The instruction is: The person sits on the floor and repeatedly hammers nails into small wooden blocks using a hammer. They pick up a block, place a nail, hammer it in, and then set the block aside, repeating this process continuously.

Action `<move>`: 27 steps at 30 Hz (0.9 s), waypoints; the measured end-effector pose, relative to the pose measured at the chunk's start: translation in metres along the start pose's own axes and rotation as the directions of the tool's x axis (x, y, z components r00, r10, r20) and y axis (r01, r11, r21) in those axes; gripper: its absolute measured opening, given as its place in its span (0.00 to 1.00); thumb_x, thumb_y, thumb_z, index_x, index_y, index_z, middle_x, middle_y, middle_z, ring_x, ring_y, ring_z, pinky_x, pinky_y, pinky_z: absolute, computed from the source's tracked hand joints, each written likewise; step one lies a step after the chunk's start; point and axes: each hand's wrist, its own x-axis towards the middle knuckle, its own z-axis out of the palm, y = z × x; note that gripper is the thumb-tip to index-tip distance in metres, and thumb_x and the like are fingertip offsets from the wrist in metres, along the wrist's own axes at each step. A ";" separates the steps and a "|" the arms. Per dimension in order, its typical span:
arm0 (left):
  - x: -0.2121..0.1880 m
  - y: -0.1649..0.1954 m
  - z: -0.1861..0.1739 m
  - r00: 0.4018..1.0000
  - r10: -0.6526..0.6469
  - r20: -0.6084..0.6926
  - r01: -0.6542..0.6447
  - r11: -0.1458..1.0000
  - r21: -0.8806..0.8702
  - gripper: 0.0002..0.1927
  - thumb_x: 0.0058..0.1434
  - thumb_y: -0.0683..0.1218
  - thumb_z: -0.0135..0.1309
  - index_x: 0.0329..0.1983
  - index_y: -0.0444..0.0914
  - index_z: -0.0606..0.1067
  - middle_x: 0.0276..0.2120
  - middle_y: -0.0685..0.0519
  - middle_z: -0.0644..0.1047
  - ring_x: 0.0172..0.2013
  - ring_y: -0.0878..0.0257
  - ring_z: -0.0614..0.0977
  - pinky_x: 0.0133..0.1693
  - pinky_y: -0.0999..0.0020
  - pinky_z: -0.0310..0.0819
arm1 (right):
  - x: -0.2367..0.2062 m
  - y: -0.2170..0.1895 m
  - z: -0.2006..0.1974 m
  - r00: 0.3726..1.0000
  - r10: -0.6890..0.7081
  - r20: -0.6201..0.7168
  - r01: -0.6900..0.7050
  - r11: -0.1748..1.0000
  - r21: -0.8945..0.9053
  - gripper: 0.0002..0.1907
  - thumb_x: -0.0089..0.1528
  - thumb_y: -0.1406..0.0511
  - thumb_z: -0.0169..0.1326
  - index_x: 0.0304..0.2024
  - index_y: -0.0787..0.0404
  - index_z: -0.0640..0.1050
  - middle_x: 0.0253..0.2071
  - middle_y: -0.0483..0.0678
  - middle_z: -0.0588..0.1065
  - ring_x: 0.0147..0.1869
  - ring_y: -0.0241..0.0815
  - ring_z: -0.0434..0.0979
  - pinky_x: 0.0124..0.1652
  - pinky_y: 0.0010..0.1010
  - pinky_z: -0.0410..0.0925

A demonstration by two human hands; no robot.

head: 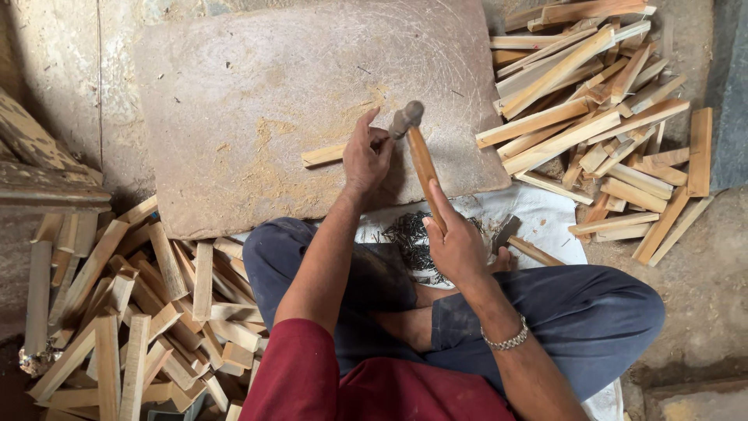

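Two hands: right (460, 245) grips hammer (421, 156), left (366, 156) pins stick (323, 155).

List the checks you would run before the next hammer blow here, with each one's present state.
1. Right hand grips the hammer handle firmly: ok.
2. Hammer head sits above the spot beside the left hand's fingers: ok.
3. Left hand steadies the wood strip on the stone slab: ok.
4. Nail upright under the fingers: cannot tell, hidden.
5. Fingers away from the hammer head's path: not ok, they lie right beside it.
6. Nail pile within reach on the white cloth: ok.
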 end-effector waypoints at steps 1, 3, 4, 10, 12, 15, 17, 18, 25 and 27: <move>0.000 0.000 0.000 1.000 -0.005 0.005 0.005 1.000 0.012 0.36 0.60 0.42 0.66 0.69 0.39 0.63 0.37 0.54 0.82 0.35 0.63 0.85 0.40 0.66 0.80 | 0.002 -0.001 0.000 0.997 0.058 0.050 -0.056 0.997 -0.044 0.37 0.65 0.61 0.55 0.75 0.48 0.61 0.48 0.62 0.80 0.51 0.64 0.80 0.48 0.49 0.72; 0.000 -0.001 0.002 1.000 0.006 0.002 -0.006 1.000 0.001 0.37 0.60 0.42 0.66 0.70 0.39 0.62 0.38 0.55 0.82 0.36 0.63 0.85 0.40 0.66 0.80 | 0.005 0.000 -0.002 0.981 0.167 0.102 -0.163 0.986 -0.046 0.37 0.65 0.60 0.54 0.76 0.44 0.59 0.46 0.60 0.80 0.48 0.61 0.82 0.48 0.47 0.74; -0.001 -0.004 0.003 1.000 0.022 -0.008 -0.022 1.000 -0.016 0.37 0.60 0.41 0.65 0.70 0.40 0.62 0.38 0.55 0.82 0.37 0.63 0.85 0.41 0.66 0.80 | 0.004 0.001 -0.001 0.967 0.219 0.130 -0.214 0.976 -0.047 0.37 0.66 0.60 0.54 0.76 0.42 0.58 0.45 0.59 0.80 0.47 0.60 0.83 0.48 0.45 0.75; -0.004 -0.020 0.013 0.998 0.069 -0.006 -0.068 0.997 0.042 0.42 0.61 0.42 0.66 0.73 0.40 0.56 0.39 0.56 0.82 0.38 0.64 0.84 0.44 0.66 0.81 | -0.006 0.010 0.012 0.980 -0.129 -0.149 0.117 0.989 -0.086 0.34 0.69 0.60 0.53 0.75 0.42 0.57 0.42 0.57 0.81 0.45 0.57 0.84 0.43 0.44 0.76; -0.003 -0.023 0.015 0.997 0.074 0.002 -0.074 0.996 0.050 0.43 0.61 0.42 0.66 0.74 0.40 0.55 0.40 0.56 0.82 0.39 0.64 0.84 0.44 0.67 0.81 | -0.002 0.012 0.015 0.999 -0.026 -0.034 0.023 0.995 -0.097 0.36 0.67 0.60 0.54 0.76 0.44 0.58 0.41 0.57 0.81 0.45 0.59 0.84 0.43 0.46 0.76; -0.002 -0.024 0.016 0.999 0.033 0.034 -0.034 0.999 0.041 0.44 0.61 0.42 0.66 0.75 0.40 0.54 0.38 0.56 0.82 0.38 0.65 0.85 0.43 0.68 0.81 | 0.003 0.012 0.014 0.993 0.105 0.051 -0.096 0.983 -0.157 0.37 0.66 0.60 0.53 0.76 0.45 0.56 0.43 0.57 0.80 0.45 0.58 0.83 0.44 0.46 0.76; -0.001 -0.023 0.015 0.999 0.016 0.047 -0.017 0.999 0.030 0.46 0.61 0.43 0.67 0.76 0.40 0.52 0.37 0.57 0.82 0.36 0.65 0.84 0.43 0.68 0.81 | 0.001 0.009 0.010 0.992 0.116 0.046 -0.109 0.985 -0.137 0.37 0.66 0.60 0.53 0.76 0.45 0.56 0.46 0.58 0.80 0.48 0.58 0.83 0.47 0.46 0.76; -0.001 -0.023 0.014 0.999 0.010 0.051 -0.010 1.000 0.002 0.46 0.61 0.42 0.66 0.76 0.40 0.51 0.38 0.56 0.81 0.36 0.65 0.84 0.42 0.68 0.81 | -0.002 0.008 0.007 0.996 0.089 0.023 -0.087 0.992 -0.093 0.37 0.66 0.60 0.53 0.76 0.46 0.57 0.49 0.59 0.80 0.50 0.58 0.83 0.49 0.45 0.76; -0.005 -0.020 0.010 0.994 0.063 -0.084 -0.073 0.990 -0.120 0.44 0.58 0.34 0.52 0.76 0.43 0.51 0.47 0.48 0.74 0.39 0.60 0.81 0.40 0.66 0.81 | -0.016 0.008 -0.010 0.877 -0.366 -0.310 0.385 0.923 0.000 0.28 0.72 0.65 0.53 0.72 0.69 0.63 0.64 0.69 0.73 0.65 0.62 0.79 0.59 0.42 0.75; -0.007 -0.020 0.010 0.996 0.038 -0.084 -0.048 0.991 -0.124 0.43 0.57 0.33 0.51 0.75 0.44 0.52 0.48 0.48 0.73 0.38 0.59 0.81 0.39 0.65 0.81 | -0.015 0.010 -0.006 0.815 -0.426 -0.393 0.438 0.897 -0.063 0.27 0.73 0.66 0.54 0.69 0.74 0.63 0.60 0.69 0.74 0.62 0.61 0.81 0.57 0.41 0.76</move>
